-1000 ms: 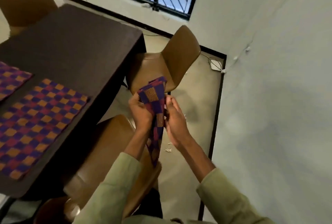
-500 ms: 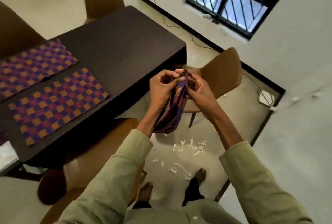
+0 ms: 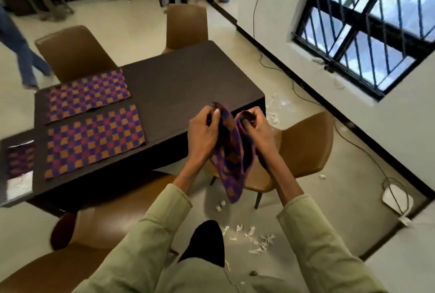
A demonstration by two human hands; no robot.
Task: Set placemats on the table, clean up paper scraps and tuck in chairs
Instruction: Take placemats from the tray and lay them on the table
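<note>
My left hand [image 3: 203, 136] and my right hand [image 3: 257, 131] both grip a folded purple-and-orange checkered placemat [image 3: 231, 163], which hangs down between them over the near right corner of the dark table [image 3: 188, 85]. Two matching placemats lie flat on the table, one at the near left [image 3: 94, 141] and one behind it [image 3: 87, 94]. White paper scraps [image 3: 254, 237] are scattered on the floor by my feet, and more scraps [image 3: 274, 110] lie past the table's right end.
Brown chairs stand around the table: one at the right end [image 3: 303, 149], one below me [image 3: 113, 219], two on the far side [image 3: 73, 52] [image 3: 186, 25]. Another person's legs [image 3: 21, 50] are at far left. A cable and white adapter [image 3: 396, 197] lie by the wall.
The view has lifted and swung toward the table. My hands have pulled apart at the top edge, spreading the folded placemat wider.
</note>
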